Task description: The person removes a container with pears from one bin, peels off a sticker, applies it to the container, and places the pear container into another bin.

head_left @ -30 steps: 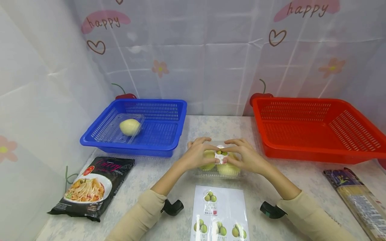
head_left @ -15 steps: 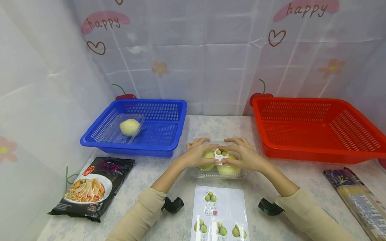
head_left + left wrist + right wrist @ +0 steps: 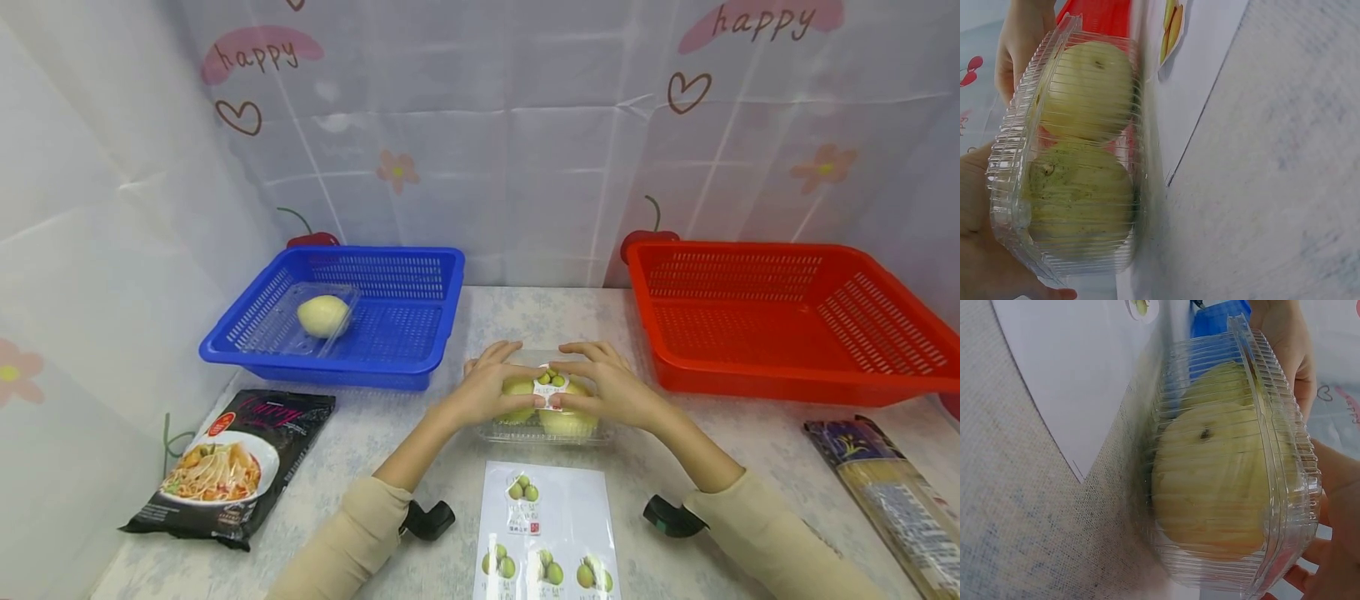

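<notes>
A clear plastic clamshell box [image 3: 517, 432] stands on the table with pale green-yellow pears [image 3: 567, 419] inside. A white label [image 3: 551, 388] with printed green fruit lies on its lid. My left hand [image 3: 483, 389] arches over the box's left part, thumb and index fingertips touching the label. From the right, my right hand [image 3: 611, 389] mirrors it, its thumb and index finger also resting on the label. In the left wrist view two pears [image 3: 1085, 194] show through the ribbed side. The right wrist view shows the box [image 3: 1285, 506] close up, my fingers above its lid.
A label sheet [image 3: 555, 492] lies in front of the box. At left stand a blue basket [image 3: 330, 367], with a clear box and a pale fruit [image 3: 323, 317] inside, and a black noodle packet [image 3: 232, 467]. A red basket [image 3: 795, 375] and another packet [image 3: 892, 500] are at right.
The fingertips have shifted slightly over the label, and the right forearm has moved a little to the left. The box stays in place.
</notes>
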A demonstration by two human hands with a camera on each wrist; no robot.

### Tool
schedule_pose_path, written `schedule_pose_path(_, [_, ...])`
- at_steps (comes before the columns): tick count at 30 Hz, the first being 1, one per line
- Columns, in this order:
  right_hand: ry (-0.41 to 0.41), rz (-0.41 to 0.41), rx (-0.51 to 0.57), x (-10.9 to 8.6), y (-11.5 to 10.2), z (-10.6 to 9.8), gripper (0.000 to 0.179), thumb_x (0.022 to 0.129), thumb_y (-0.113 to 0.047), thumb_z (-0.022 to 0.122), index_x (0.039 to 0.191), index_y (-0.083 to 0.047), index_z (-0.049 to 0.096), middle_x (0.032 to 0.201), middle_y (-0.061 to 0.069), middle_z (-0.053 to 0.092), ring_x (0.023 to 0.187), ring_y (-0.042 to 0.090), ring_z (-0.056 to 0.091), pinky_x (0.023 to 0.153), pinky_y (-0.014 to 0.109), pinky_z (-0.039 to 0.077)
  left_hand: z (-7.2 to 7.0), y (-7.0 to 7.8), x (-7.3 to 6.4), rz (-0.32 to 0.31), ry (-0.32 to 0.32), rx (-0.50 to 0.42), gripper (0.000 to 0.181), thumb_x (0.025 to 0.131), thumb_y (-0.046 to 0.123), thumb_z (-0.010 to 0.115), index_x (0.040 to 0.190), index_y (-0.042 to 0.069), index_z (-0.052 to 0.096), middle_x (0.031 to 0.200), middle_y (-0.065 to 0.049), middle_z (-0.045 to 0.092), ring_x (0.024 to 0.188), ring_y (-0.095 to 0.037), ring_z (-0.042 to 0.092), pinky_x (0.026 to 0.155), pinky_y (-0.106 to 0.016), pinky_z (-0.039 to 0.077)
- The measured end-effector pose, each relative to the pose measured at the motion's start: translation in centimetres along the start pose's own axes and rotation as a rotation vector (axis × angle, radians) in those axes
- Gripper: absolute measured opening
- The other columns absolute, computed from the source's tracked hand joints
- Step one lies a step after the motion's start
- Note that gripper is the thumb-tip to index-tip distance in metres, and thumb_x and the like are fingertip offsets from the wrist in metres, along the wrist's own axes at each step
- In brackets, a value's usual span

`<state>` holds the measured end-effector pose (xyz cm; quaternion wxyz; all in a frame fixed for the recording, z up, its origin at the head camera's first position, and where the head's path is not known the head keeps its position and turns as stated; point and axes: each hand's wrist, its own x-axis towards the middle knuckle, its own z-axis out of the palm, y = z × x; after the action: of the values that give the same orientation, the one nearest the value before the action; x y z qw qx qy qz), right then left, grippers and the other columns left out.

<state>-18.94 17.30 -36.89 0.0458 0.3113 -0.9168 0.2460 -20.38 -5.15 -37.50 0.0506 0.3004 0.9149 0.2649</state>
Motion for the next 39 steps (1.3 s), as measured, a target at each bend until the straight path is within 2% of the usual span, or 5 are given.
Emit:
schedule_pose_path(8, [0.068,-0.005,0.071,-0.7,-0.1,0.1,0.041,0.08,-0.032,0.075,0.11,-0.004,0.071,0.129,0.019,0.054,0.12,0.038,0.044,0.093,0.061,0.04,0.0,0.3,-0.6,0.029,0.042,-0.097,0.028,0.088,0.031,0.065,0.11,0.015,0.071,0.152,-0.015,0.027,0.143,-0.036,0.01,0.1,-0.074,0.012])
schedule_pose_path(19, [0.127,-0.106,0.138,-1.6,0.5,0.2,0.017,0.079,-0.015,0.076,0.093,-0.006,0.076,0.124,0.02,0.058,0.125,0.046,0.042,0.093,0.063,0.04,0.4,0.1,-0.9,0.076,0.125,-0.139,0.021,0.086,0.024,0.068,0.101,0.011,0.074,0.147,-0.017,0.035,0.141,-0.04,0.016,0.099,-0.075,0.016])
schedule_pose_path(27, [-0.008,-0.118,0.17,-1.7,0.4,-0.2,0.016,0.084,-0.012,0.07,0.099,-0.015,0.076,0.133,0.021,0.051,0.132,0.049,0.027,0.094,0.071,0.031,0.9,-0.3,-1.0,0.117,0.21,-0.205,0.022,0.082,0.023,0.072,0.099,0.008,0.072,0.142,-0.02,0.042,0.138,-0.041,0.023,0.102,-0.07,0.019])
schedule_pose_path(35, [-0.062,-0.163,0.191,-1.5,0.0,-0.2,0.019,0.085,-0.019,0.07,0.102,-0.017,0.075,0.136,0.021,0.049,0.133,0.05,0.023,0.096,0.074,0.022,0.9,-0.9,-1.0,0.137,0.175,-0.204,0.037,0.082,0.027,0.072,0.113,0.007,0.068,0.144,-0.02,0.038,0.139,-0.041,0.02,0.103,-0.069,0.018])
schedule_pose_path(39, [-0.065,-0.17,0.135,-1.3,-0.1,-0.1,0.025,0.087,-0.024,0.067,0.111,-0.017,0.072,0.138,0.018,0.047,0.133,0.046,0.026,0.097,0.073,0.024,0.7,-0.9,-1.1,0.135,0.16,-0.197,0.042,0.08,0.029,0.073,0.115,0.007,0.066,0.145,-0.021,0.037,0.139,-0.039,0.02,0.104,-0.068,0.017])
